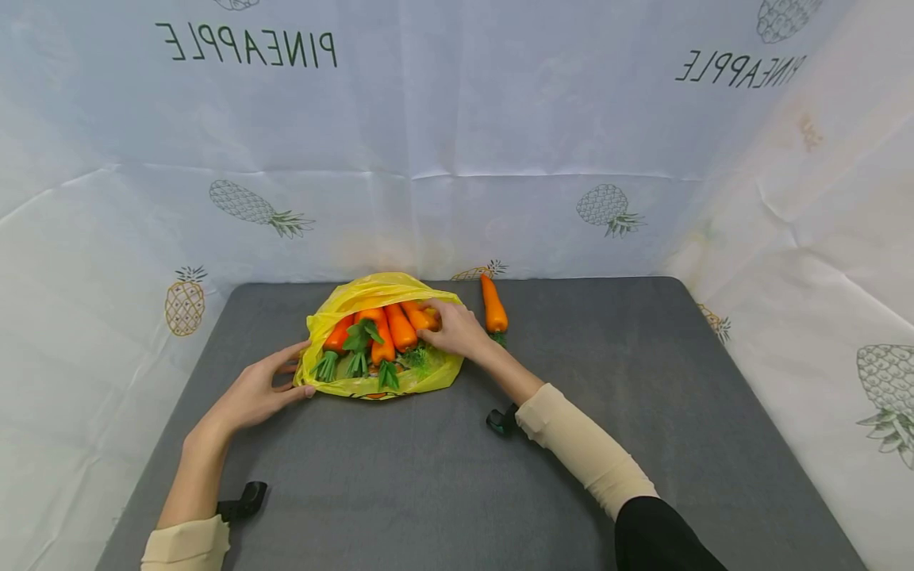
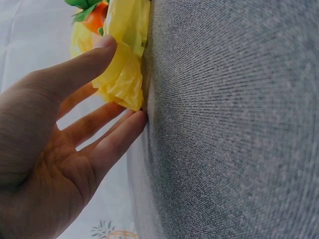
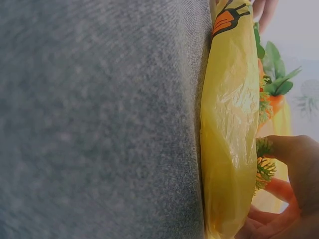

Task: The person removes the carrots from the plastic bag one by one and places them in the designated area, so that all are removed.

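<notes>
A yellow plastic bag lies on its side with its mouth towards me. Several orange carrots with green leafy tops lie inside. At the bag's left edge, my left hand touches the plastic with extended fingers and thumb, spread apart in the left wrist view. My right hand reaches into the right side of the mouth, thumb and fingers around a carrot. Feathery greens show between that thumb and fingers in the right wrist view; the grip is partly hidden. Another carrot lies outside, just right of the bag.
Everything lies on a dark grey cloth-covered table. White sheets printed with pineapples hang behind it and at both sides. A black wrist mount shows beside each forearm, one left mount and one right mount.
</notes>
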The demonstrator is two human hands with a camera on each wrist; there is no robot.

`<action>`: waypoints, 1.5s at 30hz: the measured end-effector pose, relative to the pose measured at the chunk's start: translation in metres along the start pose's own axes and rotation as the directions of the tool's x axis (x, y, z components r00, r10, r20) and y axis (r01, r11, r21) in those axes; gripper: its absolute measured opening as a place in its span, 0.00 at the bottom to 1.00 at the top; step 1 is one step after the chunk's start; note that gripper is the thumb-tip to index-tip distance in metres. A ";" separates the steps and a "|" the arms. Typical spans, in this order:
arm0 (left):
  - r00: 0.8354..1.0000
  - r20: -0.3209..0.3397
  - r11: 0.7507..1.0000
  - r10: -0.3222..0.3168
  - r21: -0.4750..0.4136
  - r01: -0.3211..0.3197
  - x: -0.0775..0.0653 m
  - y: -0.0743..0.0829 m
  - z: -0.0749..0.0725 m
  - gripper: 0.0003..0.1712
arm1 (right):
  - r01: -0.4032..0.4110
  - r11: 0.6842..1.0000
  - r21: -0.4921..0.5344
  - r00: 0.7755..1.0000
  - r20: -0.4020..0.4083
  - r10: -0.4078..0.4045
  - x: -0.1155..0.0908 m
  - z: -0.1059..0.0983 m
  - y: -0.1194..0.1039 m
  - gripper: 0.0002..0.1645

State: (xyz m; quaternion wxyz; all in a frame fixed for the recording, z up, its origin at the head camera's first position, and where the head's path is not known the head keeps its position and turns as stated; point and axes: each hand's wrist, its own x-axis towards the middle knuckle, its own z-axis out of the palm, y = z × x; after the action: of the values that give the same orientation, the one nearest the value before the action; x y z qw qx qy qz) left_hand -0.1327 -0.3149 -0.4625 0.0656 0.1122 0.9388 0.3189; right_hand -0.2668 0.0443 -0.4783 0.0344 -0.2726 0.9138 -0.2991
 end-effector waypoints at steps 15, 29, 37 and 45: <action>1.000 0.000 1.000 0.002 0.003 -0.002 -0.001 -0.003 0.001 0.49 | -0.032 0.999 0.021 0.999 -0.035 0.033 -0.010 -0.007 -0.003 0.27; 1.000 0.000 1.000 -0.002 0.007 0.002 -0.001 0.000 -0.001 0.49 | -0.027 0.997 0.079 0.999 -0.029 0.029 -0.022 -0.030 0.001 0.26; 1.000 0.007 1.000 -0.005 0.002 0.005 0.001 0.000 -0.001 0.49 | -0.020 0.992 0.126 1.000 -0.020 0.023 -0.029 -0.045 0.006 0.22; 1.000 0.009 1.000 -0.005 0.004 0.005 0.000 -0.002 0.000 0.49 | -0.040 0.989 0.141 0.999 -0.008 0.041 -0.039 -0.059 0.006 0.22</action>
State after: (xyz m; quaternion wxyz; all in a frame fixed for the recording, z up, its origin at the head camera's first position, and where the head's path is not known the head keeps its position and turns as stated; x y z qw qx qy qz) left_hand -0.1334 -0.3161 -0.4635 0.0702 0.1114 0.9394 0.3166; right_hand -0.2499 0.0996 -0.4373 0.0547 -0.2491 0.8959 -0.3638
